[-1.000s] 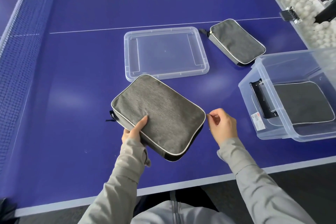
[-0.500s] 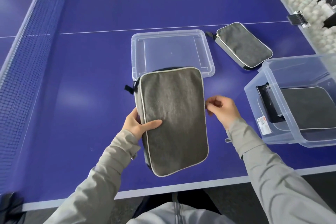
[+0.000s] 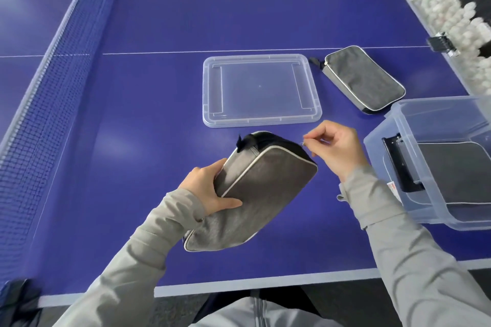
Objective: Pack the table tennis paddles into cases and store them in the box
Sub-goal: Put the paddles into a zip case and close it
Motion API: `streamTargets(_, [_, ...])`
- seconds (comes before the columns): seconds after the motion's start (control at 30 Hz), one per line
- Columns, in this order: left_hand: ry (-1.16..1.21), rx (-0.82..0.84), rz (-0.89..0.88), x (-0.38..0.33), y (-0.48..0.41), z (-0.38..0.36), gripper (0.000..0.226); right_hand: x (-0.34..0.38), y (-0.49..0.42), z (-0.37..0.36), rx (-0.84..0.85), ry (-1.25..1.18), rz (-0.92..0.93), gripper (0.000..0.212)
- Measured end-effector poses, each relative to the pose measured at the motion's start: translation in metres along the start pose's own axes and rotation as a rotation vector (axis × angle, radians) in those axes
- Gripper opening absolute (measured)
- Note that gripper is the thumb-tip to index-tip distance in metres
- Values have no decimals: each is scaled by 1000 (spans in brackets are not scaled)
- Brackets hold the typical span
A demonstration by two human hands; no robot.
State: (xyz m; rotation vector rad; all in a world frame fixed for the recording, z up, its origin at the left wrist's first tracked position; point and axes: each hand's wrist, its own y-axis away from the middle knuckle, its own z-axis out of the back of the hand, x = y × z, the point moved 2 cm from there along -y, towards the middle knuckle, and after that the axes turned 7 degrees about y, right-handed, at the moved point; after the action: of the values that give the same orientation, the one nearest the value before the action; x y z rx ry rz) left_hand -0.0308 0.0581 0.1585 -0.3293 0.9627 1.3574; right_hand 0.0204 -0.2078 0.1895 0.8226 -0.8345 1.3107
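Left hand (image 3: 210, 188) grips the grey fabric paddle case with white piping (image 3: 263, 186), held tilted over the blue counter (image 3: 138, 146), thumb across its face. Right-hand fingers (image 3: 316, 138) pinch the small metal zipper pull (image 3: 303, 144) at its far corner. A flat clear plastic lid (image 3: 261, 90) lies just beyond, a second grey case (image 3: 365, 78) sits far right, and a clear plastic box (image 3: 380, 167) at right holds a third case (image 3: 457, 172).
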Motion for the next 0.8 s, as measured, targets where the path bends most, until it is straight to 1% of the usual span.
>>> streamTargets(0.1, [-216, 28, 9, -6, -4, 0, 53, 21, 7, -16, 70, -37, 77, 29])
streamTargets(0.17, [-308, 36, 5, -6, -6, -1, 48, 32, 14, -27, 122, -37, 123, 30])
streamTargets(0.27, [-333, 23, -1, -2, -6, -1, 50, 40, 22, -38, 157, -22, 169, 31])
streamTargets(0.37, [-237, -18, 5, 6, -5, -1, 53, 41, 22, -40, 122, 30, 204, 22])
streamTargets(0.47, [-81, -96, 46, 16, -3, -3, 55, 39, 22, -47, 82, 52, 165, 6])
streamTargets(0.53, [92, -148, 101, 25, -2, -3, 58, 33, 26, -52, 31, 54, 126, 12])
streamTargets(0.6, [371, -234, 173, 35, 1, -3, 55, 21, 33, -55, -32, 22, 45, 22])
streamTargets(0.7, [818, -446, 255, 48, 3, -1, 47, -4, 52, -61, -103, -85, -204, 38])
streamTargets(0.77, [1083, -556, 343, 56, 0, -3, 48, -19, 70, -69, -90, -186, -384, 48])
streamTargets(0.8, [1219, -580, 385, 58, -2, -5, 52, -23, 80, -75, -60, -251, -462, 51])
